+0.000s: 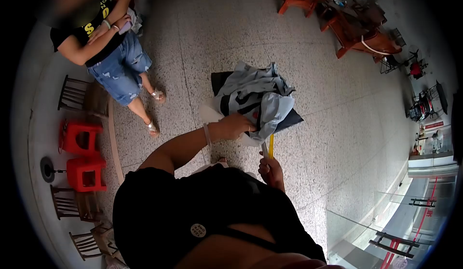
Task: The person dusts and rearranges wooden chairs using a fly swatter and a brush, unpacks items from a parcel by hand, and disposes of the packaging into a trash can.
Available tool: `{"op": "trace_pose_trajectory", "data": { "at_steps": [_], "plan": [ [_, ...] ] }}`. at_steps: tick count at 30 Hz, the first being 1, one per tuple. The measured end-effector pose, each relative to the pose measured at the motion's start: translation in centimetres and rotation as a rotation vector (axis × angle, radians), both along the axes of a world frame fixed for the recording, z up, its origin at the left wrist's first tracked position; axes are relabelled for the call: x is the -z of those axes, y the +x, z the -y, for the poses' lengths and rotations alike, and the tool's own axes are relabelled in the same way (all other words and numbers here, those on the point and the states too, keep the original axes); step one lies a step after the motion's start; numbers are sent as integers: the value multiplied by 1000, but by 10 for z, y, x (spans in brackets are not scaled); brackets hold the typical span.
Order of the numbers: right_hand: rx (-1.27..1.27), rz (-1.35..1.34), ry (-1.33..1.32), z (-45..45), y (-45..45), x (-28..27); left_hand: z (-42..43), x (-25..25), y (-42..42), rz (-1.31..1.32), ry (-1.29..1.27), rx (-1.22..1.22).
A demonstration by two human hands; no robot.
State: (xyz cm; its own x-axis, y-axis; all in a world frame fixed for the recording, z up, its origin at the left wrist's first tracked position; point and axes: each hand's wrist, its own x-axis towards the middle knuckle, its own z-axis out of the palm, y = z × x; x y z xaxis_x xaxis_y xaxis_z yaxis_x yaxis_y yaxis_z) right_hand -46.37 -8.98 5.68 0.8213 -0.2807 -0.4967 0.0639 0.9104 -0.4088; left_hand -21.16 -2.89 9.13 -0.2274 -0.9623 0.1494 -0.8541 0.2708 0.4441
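Observation:
A crumpled grey plastic bag [248,88] with black markings lies in front of me, over a flat black object [292,119] whose corners stick out at both sides. My left hand [235,126] is closed on the near side of the bag, its fingertips partly hidden among the folds. Below the bag's near right edge, my right hand [271,170] is wrapped round a slim yellow and grey tool [271,146]. The tool points up toward the bag, and its far end is hidden there; its exact kind does not show.
A person [103,42] stands at the left with arms crossed. Red stools [87,172] and wooden chairs [74,201] line the left wall. Wooden furniture [357,35] stands at the upper right, and a glass door [366,235] at the lower right. Speckled tiles [333,148] cover the floor.

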Motion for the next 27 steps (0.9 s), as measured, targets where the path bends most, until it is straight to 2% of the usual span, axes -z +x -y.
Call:
{"op": "trace_pose_trajectory", "data": {
  "at_steps": [1,2,6,9,12,19,22,24,27],
  "plan": [
    [0,-4,-24,11,11,2,9,3,7,-22,30,-3],
    [-1,-181,-102,26,23,0,21,4,16,-49,61,-8],
    [-42,-95,3,94,64,6,66,0,47,-121,181,-45],
    [-69,-84,56,153,101,12,112,5,80,-93,68,-73],
    [-130,-74,72,209,146,15,153,-8,115,-123,135,-163],
    [-316,-82,-56,328,263,-17,230,-31,191,-80,179,-390],
    [-378,-52,-38,368,311,-22,250,-22,218,-121,75,-477],
    [-402,-68,-28,391,349,-17,264,-17,248,-152,70,-546],
    [-406,-165,-170,411,414,0,282,-7,312,-173,90,-578]
  ]
}}
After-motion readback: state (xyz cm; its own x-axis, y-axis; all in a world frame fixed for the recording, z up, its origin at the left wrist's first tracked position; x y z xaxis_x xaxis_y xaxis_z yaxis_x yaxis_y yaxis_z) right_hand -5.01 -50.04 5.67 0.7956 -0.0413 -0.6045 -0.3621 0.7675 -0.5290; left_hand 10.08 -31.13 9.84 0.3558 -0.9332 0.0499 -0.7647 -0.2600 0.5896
